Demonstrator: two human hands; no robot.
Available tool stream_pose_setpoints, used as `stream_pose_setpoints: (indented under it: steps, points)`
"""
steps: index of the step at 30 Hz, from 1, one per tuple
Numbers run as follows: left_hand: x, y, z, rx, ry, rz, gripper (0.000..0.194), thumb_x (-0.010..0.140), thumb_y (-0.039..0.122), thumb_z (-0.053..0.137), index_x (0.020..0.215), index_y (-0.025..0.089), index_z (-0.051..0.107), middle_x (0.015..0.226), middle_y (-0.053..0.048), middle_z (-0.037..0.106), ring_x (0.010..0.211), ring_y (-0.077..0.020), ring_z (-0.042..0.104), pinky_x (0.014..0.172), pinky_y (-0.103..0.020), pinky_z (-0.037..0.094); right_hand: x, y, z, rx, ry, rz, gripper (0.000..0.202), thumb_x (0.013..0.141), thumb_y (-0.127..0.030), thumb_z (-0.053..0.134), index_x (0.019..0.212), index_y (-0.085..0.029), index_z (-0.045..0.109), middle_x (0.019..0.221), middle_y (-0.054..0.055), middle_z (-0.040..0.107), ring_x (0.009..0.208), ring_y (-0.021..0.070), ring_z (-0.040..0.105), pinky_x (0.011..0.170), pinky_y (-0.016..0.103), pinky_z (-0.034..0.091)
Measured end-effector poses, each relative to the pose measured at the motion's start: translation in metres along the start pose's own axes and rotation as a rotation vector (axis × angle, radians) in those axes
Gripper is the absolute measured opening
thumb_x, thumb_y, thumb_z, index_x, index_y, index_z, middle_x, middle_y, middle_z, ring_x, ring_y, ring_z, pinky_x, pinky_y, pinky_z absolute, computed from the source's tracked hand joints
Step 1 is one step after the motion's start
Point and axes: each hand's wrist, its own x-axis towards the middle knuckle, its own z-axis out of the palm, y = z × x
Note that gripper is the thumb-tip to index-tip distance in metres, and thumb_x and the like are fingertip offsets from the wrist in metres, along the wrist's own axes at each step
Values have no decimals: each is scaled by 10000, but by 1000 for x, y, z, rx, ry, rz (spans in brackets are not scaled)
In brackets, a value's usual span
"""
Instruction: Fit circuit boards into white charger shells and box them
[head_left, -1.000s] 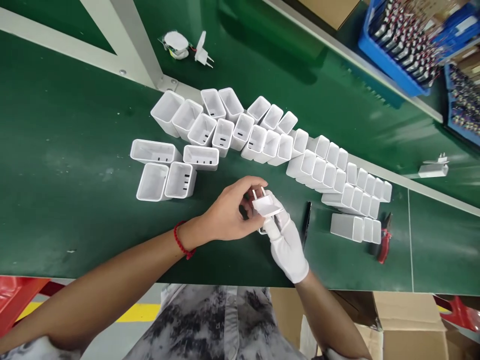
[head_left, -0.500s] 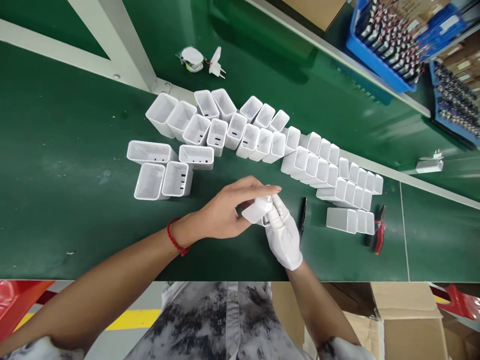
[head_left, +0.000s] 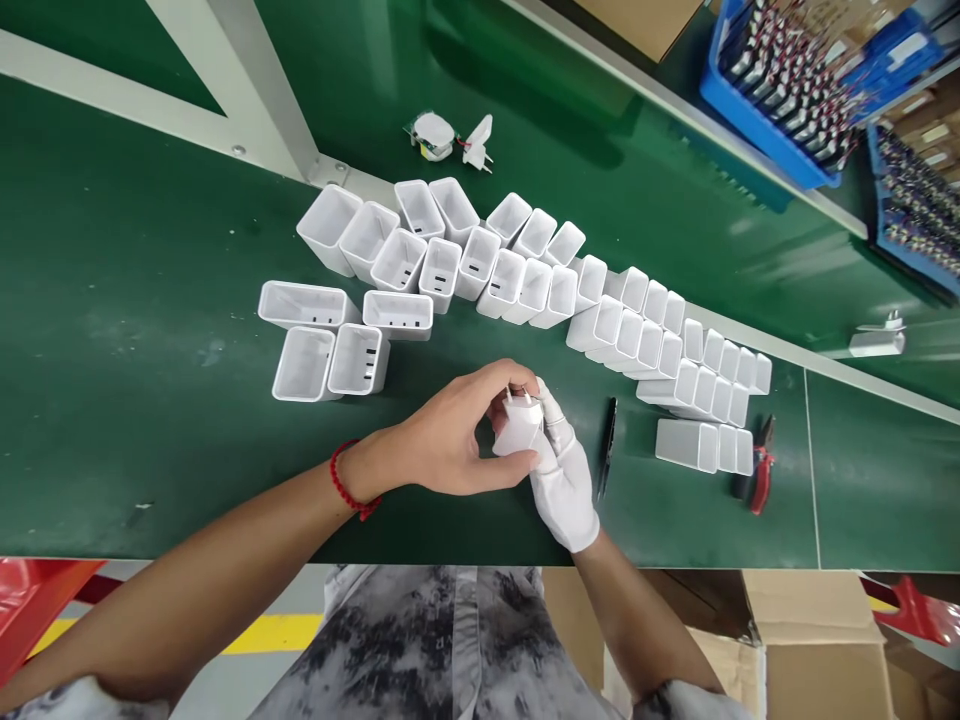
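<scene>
A white plug housing with two prongs [head_left: 519, 425] is held in front of my body, above the green table. My left hand [head_left: 457, 430], bare with a red cord bracelet, is closed around it, thumb on the near side and fingers on the far side. My right hand [head_left: 564, 488], in a white glove, closes on its right side; the gloved fingers partly hide it. Just right of the glove lies a thin black tool [head_left: 607, 450]. Rows of white open boxes [head_left: 502, 282] stand beyond my hands, some with small slots inside.
Red-handled pliers [head_left: 762, 478] lie at the right beside more white boxes [head_left: 688, 445]. Behind a metal rail, a circuit assembly wired to a plug [head_left: 454, 140] and another white plug [head_left: 877, 342] rest on a green surface. Blue trays [head_left: 784, 90] of wired parts stand at the upper right.
The plug housing has turned so its prongs point away from me. My left thumb has come to its near side. The circuit assembly beyond the rail has shifted right.
</scene>
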Motion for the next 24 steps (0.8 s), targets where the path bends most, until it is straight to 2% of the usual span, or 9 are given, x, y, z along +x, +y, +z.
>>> stream_pose_setpoints:
  steps: [5, 10, 13, 18, 24]
  points:
    - [1, -1, -1, -17, -14, 26, 396, 746, 164, 631, 1098, 216, 456, 957, -31, 528, 724, -144, 500, 639, -269, 460, -1, -8, -4, 132, -62, 70, 654, 882, -430, 693, 1478, -343, 435, 1575, 16, 419, 1433, 275, 430, 1207, 513, 345]
    - [1, -4, -4, -27, -36, 5, 372, 734, 129, 604, 1067, 216, 463, 939, -26, 505, 692, -135, 485, 633, -267, 447, 0, -7, -8, 227, -88, 106, 561, 872, -405, 715, 1401, -419, 529, 1550, -49, 451, 1437, 242, 427, 1221, 483, 319]
    - [2, -6, -5, -14, -28, 10, 337, 729, 122, 596, 1035, 212, 488, 922, -22, 491, 692, -136, 470, 626, -261, 437, 0, -4, -8, 218, -86, 102, 583, 847, -441, 730, 1397, -397, 544, 1556, -39, 441, 1440, 271, 421, 1213, 502, 327]
    - [2, -8, -6, 7, -32, 63, 397, 713, 94, 582, 1092, 199, 527, 954, -44, 507, 746, -155, 496, 636, -263, 429, -3, -1, -6, 141, -23, 83, 563, 911, -436, 654, 1444, -345, 498, 1525, 5, 489, 1404, 276, 470, 1207, 535, 328]
    - [2, -9, -5, -21, -27, 83, 298, 653, 52, 563, 911, 198, 529, 922, -33, 489, 722, -143, 483, 614, -256, 411, -5, -1, -5, 112, 27, 57, 508, 914, -408, 663, 1403, -340, 545, 1504, 8, 517, 1407, 251, 469, 1208, 493, 342]
